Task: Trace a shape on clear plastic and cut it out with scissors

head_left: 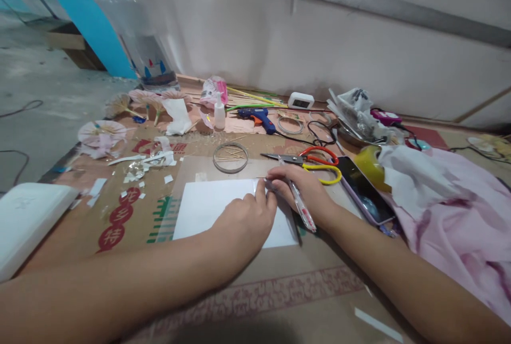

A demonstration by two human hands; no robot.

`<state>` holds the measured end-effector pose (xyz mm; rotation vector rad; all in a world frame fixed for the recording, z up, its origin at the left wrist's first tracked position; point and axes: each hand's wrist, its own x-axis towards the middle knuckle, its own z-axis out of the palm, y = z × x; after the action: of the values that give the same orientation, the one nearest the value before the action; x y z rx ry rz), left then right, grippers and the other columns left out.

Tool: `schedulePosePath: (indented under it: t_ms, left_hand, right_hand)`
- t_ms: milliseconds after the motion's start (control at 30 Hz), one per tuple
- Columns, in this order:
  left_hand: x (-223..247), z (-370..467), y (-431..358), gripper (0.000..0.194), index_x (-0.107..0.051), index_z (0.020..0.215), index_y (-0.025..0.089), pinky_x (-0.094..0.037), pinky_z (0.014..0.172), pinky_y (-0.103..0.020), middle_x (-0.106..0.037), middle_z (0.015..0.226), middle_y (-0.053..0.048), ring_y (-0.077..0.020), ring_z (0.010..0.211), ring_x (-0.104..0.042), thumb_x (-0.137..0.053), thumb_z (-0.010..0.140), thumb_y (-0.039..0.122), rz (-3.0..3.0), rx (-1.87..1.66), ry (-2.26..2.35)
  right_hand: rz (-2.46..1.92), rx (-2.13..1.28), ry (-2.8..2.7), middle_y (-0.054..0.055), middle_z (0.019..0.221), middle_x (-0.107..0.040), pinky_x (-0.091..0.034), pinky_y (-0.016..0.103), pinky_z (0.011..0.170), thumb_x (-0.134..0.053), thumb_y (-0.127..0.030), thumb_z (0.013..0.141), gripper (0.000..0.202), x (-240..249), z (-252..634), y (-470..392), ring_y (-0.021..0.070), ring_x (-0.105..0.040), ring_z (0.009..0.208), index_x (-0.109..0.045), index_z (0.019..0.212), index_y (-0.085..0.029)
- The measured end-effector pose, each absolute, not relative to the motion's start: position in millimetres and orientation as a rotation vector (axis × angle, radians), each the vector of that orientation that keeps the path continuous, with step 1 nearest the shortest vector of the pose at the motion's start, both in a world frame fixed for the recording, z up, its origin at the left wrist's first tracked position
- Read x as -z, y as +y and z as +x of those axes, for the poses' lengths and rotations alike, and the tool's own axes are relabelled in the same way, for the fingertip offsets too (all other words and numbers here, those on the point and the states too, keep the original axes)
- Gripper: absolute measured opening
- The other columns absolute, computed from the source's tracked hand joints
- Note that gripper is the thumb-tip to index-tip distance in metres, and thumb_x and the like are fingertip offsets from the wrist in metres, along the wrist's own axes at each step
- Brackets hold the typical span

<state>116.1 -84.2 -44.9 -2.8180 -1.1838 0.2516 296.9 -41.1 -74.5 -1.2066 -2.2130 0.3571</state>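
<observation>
Pressing at the upper edge of the white paper (207,203), the left hand (249,219) has its index finger extended and its other fingers curled, though whether they pinch anything cannot be told. The right hand (299,187) is closed around a clear pen (304,210) beside it, near the scissors (293,158); moving the pen along this edge would call for steady pressure from the left fingertip.

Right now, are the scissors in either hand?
No, the scissors lie just beyond the right hand, which holds a pen, and the left hand is on paper.
</observation>
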Motion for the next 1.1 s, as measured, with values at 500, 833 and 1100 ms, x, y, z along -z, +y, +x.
schedulePosePath:
  t_ms: [500, 833, 1100]
  left_hand:
    - [44.8, 117.7, -84.6, 0.043, -0.050, 0.134, 0.007, -0.059, 0.056, -0.033, -0.047, 0.143, -0.030, -0.0239, 0.080, -0.071, -0.038, 0.093, 0.008, -2.834, -0.248, -1.274]
    - [46.6, 119.5, -83.8, 0.044, -0.046, 0.137, 0.008, -0.059, 0.056, -0.034, -0.042, 0.145, -0.034, -0.0243, 0.077, -0.072, -0.038, 0.094, 0.009, -2.847, -0.291, -1.310]
    - [44.8, 120.7, -82.8, 0.044, -0.045, 0.137, 0.007, -0.059, 0.056, -0.034, -0.046, 0.142, -0.034, -0.0244, 0.077, -0.072, -0.038, 0.093, 0.008, -2.848, -0.306, -1.304]
  right_hand:
    - [-1.077, -0.404, -2.280, 0.007, 0.101, -0.074, -0.053, 0.036, 0.085, -0.056, -0.023, 0.094, 0.018, 68.6, 294.1, -41.7, 0.0208, -0.067, 0.093, -0.066, 0.108, -0.020]
    - [-1.061, -0.418, -2.310, 0.008, 0.101, -0.074, -0.052, 0.036, 0.084, -0.055, -0.022, 0.094, 0.018, 67.6, 293.9, -41.3, 0.0206, -0.066, 0.091, -0.067, 0.107, -0.020]
    - [-1.074, -0.414, -2.319, 0.007, 0.101, -0.074, -0.052, 0.036, 0.084, -0.054, -0.022, 0.094, 0.018, 67.3, 293.5, -42.0, 0.0208, -0.066, 0.091, -0.066, 0.108, -0.022]
